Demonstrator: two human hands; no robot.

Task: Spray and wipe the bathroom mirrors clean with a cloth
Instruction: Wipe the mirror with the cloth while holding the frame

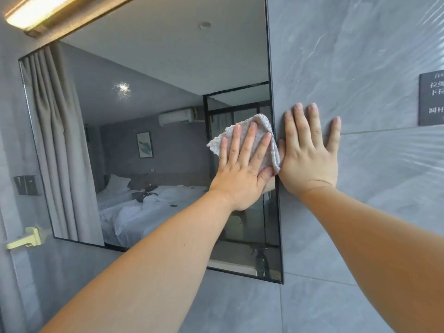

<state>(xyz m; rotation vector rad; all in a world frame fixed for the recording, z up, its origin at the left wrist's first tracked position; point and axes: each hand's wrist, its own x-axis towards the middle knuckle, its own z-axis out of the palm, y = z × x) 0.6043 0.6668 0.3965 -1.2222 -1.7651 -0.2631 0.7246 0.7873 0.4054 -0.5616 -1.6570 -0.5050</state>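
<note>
A large black-edged mirror (149,116) hangs on the grey tiled wall and reflects a bedroom. My left hand (242,169) lies flat with straight fingers, pressing a folded light grey cloth (263,129) against the glass near the mirror's right edge. My right hand (310,155) rests flat on the grey wall tile just right of that edge, fingers spread, holding nothing. A spray bottle (262,261) shows only as a dark reflection in the mirror's lower right corner.
A lit brass lamp (48,13) runs above the mirror. A dark sign (432,99) with white text is fixed to the wall at far right. At the left are a door handle (24,239) and a wall switch panel (27,185).
</note>
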